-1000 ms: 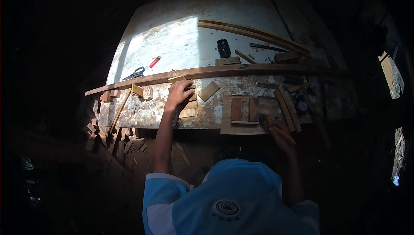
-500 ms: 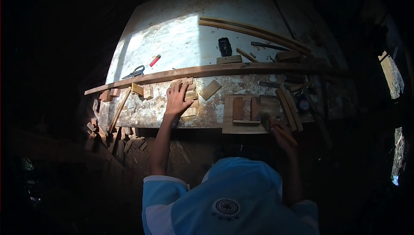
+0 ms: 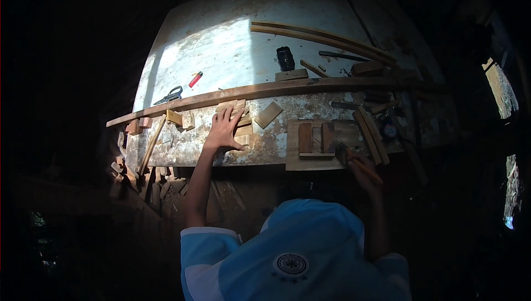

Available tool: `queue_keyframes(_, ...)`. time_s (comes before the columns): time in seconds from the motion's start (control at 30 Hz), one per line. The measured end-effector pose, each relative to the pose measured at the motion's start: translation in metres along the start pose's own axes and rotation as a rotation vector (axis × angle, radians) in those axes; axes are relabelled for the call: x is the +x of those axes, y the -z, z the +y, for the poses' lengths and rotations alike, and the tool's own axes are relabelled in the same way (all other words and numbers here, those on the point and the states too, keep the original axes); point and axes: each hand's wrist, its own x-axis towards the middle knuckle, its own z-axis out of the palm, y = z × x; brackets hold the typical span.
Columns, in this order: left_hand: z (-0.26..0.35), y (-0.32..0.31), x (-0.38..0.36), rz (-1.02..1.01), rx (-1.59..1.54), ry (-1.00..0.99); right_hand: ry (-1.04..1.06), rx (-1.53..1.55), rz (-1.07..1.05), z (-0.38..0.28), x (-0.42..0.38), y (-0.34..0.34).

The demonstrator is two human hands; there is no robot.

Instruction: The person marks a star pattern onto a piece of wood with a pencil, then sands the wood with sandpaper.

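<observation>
Left arm stretched forward, well out ahead | left hand palm down, fingers fanned away from the body, thumb out wide to the right! | right arm in shadow, forearm tilting inward | right hand fingers curled in a grip, finer detail lost to the dark

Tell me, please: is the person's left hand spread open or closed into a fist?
Spread open: the left hand is over small wooden pieces, with its thumb well apart from the outstretched fingers.
</observation>
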Motion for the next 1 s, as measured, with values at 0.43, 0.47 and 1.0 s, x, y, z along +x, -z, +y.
queue_keyframes(0.43, -0.039, 0.007, 0.018, 0.024, -0.146, 0.04, 0.009, 0.02, 0.006, 0.006, 0.002, -0.002)
queue_keyframes(0.47, -0.035, 0.011, 0.019, 0.021, -0.162, 0.023, -0.009, 0.028, 0.004, 0.004, 0.001, -0.002)
queue_keyframes(1.0, -0.046, -0.01, 0.035, 0.141, -0.019, 0.026, -0.002, 0.19, 0.078, 0.021, 0.005, -0.013)
